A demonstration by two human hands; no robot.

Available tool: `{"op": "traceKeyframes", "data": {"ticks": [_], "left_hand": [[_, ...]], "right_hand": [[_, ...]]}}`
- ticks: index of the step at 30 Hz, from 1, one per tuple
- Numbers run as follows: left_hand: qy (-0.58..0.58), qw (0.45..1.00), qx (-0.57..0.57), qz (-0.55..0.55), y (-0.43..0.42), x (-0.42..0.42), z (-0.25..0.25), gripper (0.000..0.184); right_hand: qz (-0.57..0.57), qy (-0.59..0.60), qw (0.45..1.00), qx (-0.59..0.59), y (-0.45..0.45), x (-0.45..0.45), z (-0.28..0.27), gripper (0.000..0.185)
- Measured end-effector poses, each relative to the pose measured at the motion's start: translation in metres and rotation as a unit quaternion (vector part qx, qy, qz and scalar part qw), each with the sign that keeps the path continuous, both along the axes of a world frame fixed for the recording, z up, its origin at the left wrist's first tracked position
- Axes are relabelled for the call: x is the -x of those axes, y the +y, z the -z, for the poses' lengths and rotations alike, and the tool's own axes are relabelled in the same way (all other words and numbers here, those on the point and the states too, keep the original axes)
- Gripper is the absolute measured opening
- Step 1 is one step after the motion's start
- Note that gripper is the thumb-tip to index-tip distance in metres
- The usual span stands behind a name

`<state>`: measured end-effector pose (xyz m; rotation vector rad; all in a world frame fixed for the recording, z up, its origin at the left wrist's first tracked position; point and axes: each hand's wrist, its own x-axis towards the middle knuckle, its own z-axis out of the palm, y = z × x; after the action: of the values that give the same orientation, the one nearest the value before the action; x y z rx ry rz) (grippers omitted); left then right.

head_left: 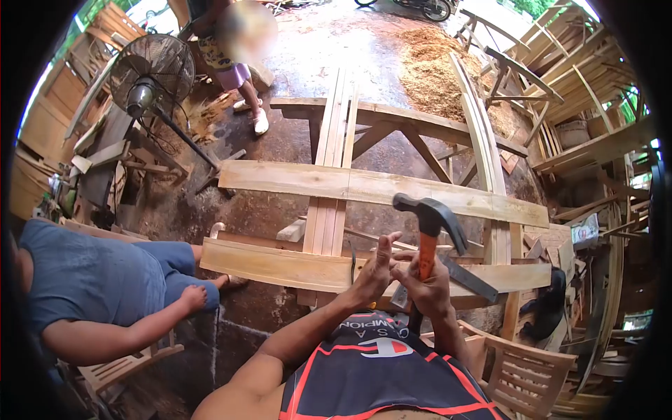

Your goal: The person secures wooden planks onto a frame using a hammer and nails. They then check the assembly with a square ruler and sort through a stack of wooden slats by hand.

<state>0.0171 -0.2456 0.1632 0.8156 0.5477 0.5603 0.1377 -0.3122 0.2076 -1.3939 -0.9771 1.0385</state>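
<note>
My right hand (428,283) is wrapped round the orange handle of a claw hammer (435,222), held upright with its dark head above the fist. Beside it, my left hand (378,266) has its thumb and fingers raised, close to the right hand's fingers; whether it holds anything small cannot be made out. Beyond the hands lies a long wooden board (378,185) across several lengthwise planks (326,224). A second board (280,264) runs behind my wrists. A metal square (470,280) rests on it, just right of the hammer.
A seated person in blue (105,280) is at the left. Another person (234,70) stands near a fan (150,77). Trestles (413,126) bear the planks. A wooden chair (525,374) is at lower right, near a black animal (549,304). Sawdust (430,77) covers floor ahead.
</note>
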Motion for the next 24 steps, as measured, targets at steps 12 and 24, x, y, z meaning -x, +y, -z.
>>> {"op": "traceKeyframes", "data": {"ticks": [12, 24], "left_hand": [[-0.005, 0.999, 0.014, 0.045, -0.012, 0.011, -0.007, 0.079], [0.1, 0.982, -0.163, 0.002, 0.011, 0.02, 0.003, 0.029]], "right_hand": [[-0.048, -0.034, 0.997, 0.042, -0.01, -0.004, -0.013, 0.008], [-0.001, -0.11, 0.993, 0.05, 0.025, -0.024, 0.012, 0.021]]}}
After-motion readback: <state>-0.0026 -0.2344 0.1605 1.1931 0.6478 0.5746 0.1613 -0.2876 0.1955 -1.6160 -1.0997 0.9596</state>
